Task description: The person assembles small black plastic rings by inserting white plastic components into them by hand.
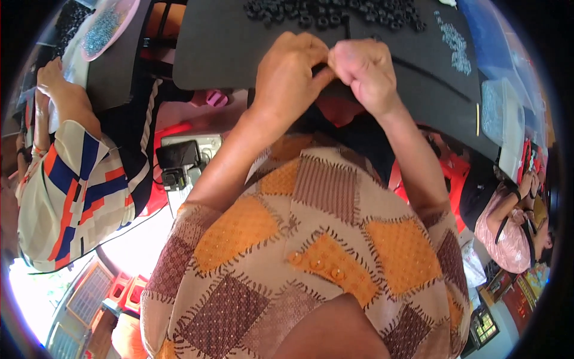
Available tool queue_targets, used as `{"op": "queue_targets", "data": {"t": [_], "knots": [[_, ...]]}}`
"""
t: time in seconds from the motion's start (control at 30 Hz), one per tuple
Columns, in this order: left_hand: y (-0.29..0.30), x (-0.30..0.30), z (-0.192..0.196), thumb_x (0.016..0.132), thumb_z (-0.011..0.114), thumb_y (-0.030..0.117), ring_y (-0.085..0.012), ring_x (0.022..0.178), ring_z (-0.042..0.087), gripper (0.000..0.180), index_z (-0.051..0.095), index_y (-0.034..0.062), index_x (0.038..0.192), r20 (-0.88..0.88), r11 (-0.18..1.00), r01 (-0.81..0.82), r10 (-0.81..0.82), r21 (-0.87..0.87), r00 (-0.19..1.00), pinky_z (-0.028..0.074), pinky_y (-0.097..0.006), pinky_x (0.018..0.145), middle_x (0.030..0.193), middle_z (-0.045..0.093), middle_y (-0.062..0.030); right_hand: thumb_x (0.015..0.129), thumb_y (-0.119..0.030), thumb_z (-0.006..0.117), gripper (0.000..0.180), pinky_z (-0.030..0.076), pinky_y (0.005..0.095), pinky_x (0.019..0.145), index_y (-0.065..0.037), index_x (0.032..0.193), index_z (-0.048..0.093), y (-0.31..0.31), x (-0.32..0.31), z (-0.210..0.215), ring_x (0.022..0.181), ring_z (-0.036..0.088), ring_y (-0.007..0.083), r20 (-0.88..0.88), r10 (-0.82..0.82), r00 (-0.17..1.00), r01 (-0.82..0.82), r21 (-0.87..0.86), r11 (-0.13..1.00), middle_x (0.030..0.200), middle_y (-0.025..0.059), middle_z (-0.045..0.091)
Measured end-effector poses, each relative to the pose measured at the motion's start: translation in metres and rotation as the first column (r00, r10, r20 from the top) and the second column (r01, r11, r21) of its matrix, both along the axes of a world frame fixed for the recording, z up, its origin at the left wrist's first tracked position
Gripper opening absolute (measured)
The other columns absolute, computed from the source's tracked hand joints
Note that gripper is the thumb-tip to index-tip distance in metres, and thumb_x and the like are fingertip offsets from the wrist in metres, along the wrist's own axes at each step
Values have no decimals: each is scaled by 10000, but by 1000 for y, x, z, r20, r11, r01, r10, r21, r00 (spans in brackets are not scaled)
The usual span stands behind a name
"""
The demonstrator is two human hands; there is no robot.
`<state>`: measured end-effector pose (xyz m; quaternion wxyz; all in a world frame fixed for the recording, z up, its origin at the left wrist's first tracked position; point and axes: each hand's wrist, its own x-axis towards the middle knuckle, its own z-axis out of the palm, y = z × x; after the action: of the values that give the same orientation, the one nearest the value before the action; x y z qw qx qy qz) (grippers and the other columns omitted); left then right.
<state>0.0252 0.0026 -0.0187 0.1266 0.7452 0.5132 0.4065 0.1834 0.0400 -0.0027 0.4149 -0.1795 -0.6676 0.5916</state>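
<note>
My left hand (291,72) and my right hand (366,72) meet above the near edge of the dark table (221,48). The left thumb and forefinger are pinched at the right hand's fingers. The right fingers are curled tightly. Whatever lies between the fingertips is hidden. Just beyond the hands spreads a pile of small black rings (335,13). A short black piece (345,25) shows right behind my right hand; I cannot tell whether it is held. From beside that hand a thin black strip (433,78) runs across the tabletop to the right.
Small silvery parts (454,45) lie scattered at the table's right. A clear plastic tub (502,113) stands past the right edge. On the left, a person in a patterned top (89,185) works near a pink basin (110,30). Another person (508,233) sits at right.
</note>
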Motion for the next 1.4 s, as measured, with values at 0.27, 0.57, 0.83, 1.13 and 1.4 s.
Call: {"op": "queue_targets", "data": {"t": [0.27, 0.57, 0.83, 1.13, 1.4], "knots": [[1, -11, 3, 762, 786, 164, -166, 776, 612, 193, 730, 20, 877, 440, 955, 187, -68, -232, 895, 501, -294, 713, 895, 687, -26, 926, -174, 549, 267, 242, 297, 524, -71, 691, 478, 22, 44, 46, 531, 273, 108, -153, -267, 951, 281, 77, 957, 619, -13, 338], [6, -22, 16, 910, 695, 204, -101, 767, 629, 223, 703, 5, 1012, 852, 647, 627, 68, -433, 518, 513, -212, 703, 848, 679, -52, 726, -13, 784, 274, 514, 276, 661, -51, 983, 697, -1, 25, 29, 719, 631, 160, 274, -362, 891, 203, 474, 857, 873, 61, 658], [11, -19, 15, 914, 689, 188, -94, 767, 628, 243, 692, -30, 1020, 829, 610, 649, 22, -454, 559, 523, -227, 722, 884, 690, -58, 741, -9, 765, 249, 513, 268, 667, -43, 963, 659, -4, 29, 25, 708, 627, 142, 272, -323, 906, 226, 336, 915, 852, 48, 632], [20, -23, 27, 931, 667, 199, -86, 765, 620, 233, 694, -17, 1013, 824, 582, 659, 36, -477, 565, 516, -222, 730, 866, 685, -41, 741, -44, 768, 285, 503, 281, 655, -26, 1008, 668, -2, 22, 38, 714, 611, 152, 359, -435, 826, 218, 508, 833, 875, 75, 648], [25, -24, 27, 976, 594, 220, -125, 879, 642, 279, 662, -16, 1107, 787, 630, 598, 34, -496, 616, 531, -264, 799, 1006, 693, -100, 813, -132, 732, 225, 495, 287, 664, -73, 1027, 697, 53, 79, 99, 729, 651, 182, 381, -709, 593, 494, 523, 695, 855, 93, 678]]}}
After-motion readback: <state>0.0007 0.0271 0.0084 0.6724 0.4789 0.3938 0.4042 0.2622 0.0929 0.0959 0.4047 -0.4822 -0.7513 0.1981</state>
